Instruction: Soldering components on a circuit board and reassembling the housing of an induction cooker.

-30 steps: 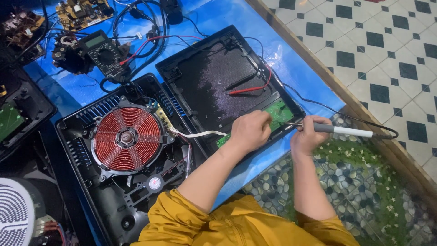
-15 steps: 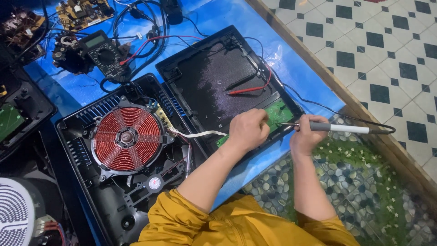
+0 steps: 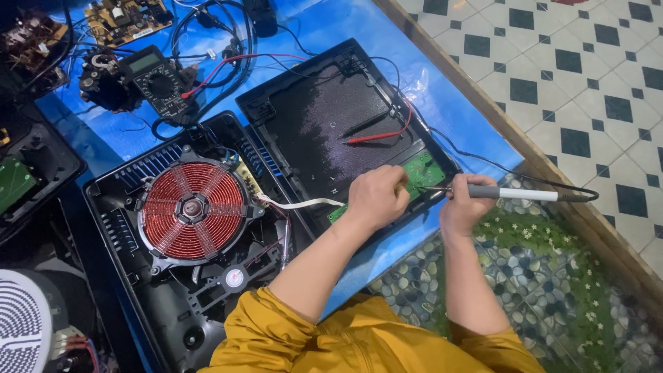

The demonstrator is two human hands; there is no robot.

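Left hand is curled down on the green circuit board, fingers bunched at its left part; whether they pinch anything I can't tell. Right hand is closed round the grip of a soldering iron, tip aimed left and touching or just short of the board's lower edge, just beside the left fingers. The board sits in the lower right corner of the upturned black top panel

Everything else, placed against that panel, left to right:
- far left, at the frame's lower edge: white round grille
- far left, higher up: second black housing with a green board inside
- upper left: black multimeter, a bare brown circuit board beyond it
- just left, touching its corner: open black cooker base with a red copper coil in the middle and a small fan below the coil
- white ribbon cable runs from the base to the green board, passing under the left hand
- on the panel: red probe and black probe, lying side by side above the green board
- under it: blue sheet
- right: iron's black cord loops over the sheet; wooden edge strip, then checkered tile floor
- below right: pebble-and-flower mat under the right forearm

Yellow sleeves at bottom centre
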